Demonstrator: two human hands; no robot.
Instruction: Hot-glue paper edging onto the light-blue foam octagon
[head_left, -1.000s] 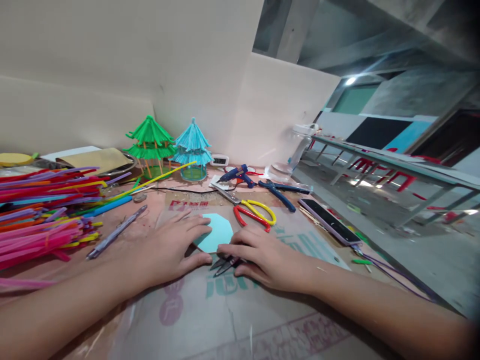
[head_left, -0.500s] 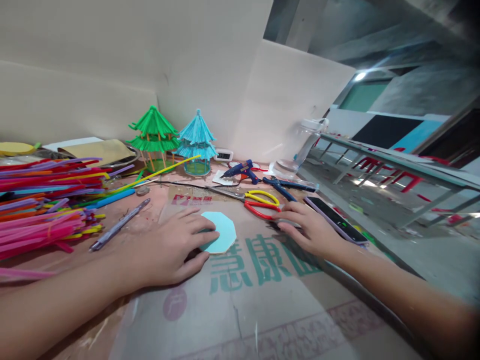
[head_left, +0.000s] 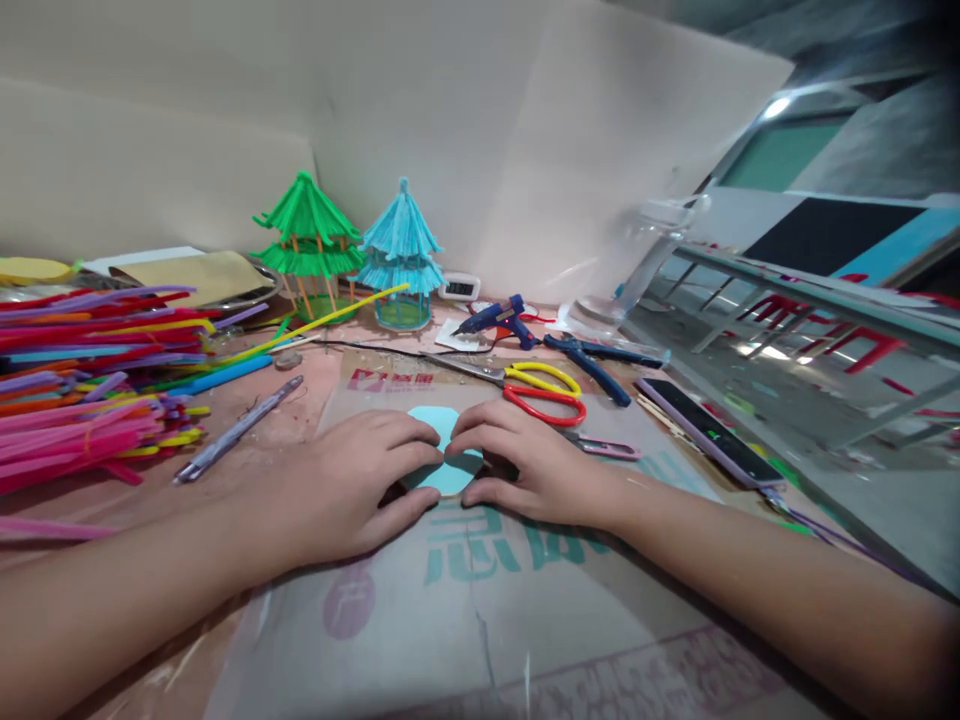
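Note:
A light-blue octagonal card [head_left: 442, 478] lies flat on the printed cardboard sheet [head_left: 405, 650], its sides partly covered by my fingers. My left hand [head_left: 360, 480] grips its left edge, fingertips on top and thumb at the near side. From the right, my right hand [head_left: 525, 460] curls its fingers and thumb round the opposite edge. Just beyond that hand lie scissors [head_left: 544, 398] with red and yellow handles and a small pink-handled cutting tool [head_left: 607, 449], partly hidden by the hand.
Pipe cleaners [head_left: 90, 400] are heaped at left, near a pen [head_left: 240, 428]. Behind stand a green pavilion model [head_left: 306, 250] and a blue one [head_left: 403, 255]. A glue gun [head_left: 495, 318], pliers [head_left: 589, 365], a phone [head_left: 709, 430] and a clear jar [head_left: 630, 265] line the right side.
My right hand has moved left from beside the scissors to the card's right edge, uncovering the pink-handled tool. My left hand stays at the card. The view has shifted slightly.

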